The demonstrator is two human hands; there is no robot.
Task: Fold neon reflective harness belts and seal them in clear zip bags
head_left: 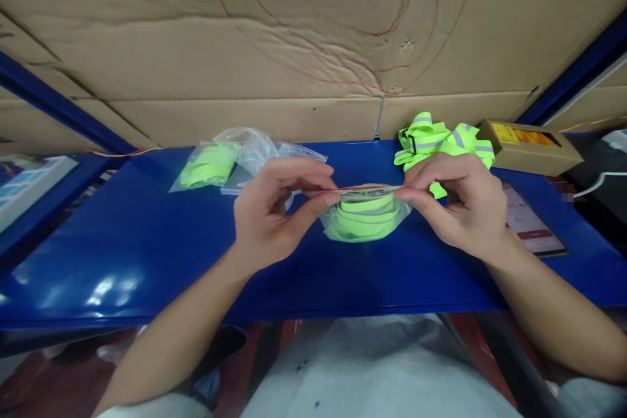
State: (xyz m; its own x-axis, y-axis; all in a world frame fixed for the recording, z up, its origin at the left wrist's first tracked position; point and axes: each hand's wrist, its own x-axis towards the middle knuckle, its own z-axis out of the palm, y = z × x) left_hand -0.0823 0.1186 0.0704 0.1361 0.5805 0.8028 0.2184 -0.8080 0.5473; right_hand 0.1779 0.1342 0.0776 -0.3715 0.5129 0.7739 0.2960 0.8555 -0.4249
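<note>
Between my hands hangs a clear zip bag (365, 219) with a red line along its top edge. Inside it lies a coiled neon-yellow reflective strap (367, 209) with grey stripes. My left hand (281, 206) pinches the left end of the bag's top edge between thumb and fingers. At the right end of that edge, my right hand (455, 202) has the same kind of pinch. The bag's mouth looks pressed flat, but I cannot tell whether it is sealed all along. Behind my right hand is a loose pile of neon-yellow reflective straps (424, 134) with black buckles.
A filled bag of neon strap (210, 164) and several clear plastic bags (252, 144) lie at the back left of the blue table (161, 241). Right of the straps are a cardboard box (533, 147) and a phone (531, 222). A cardboard wall (255, 65) stands behind.
</note>
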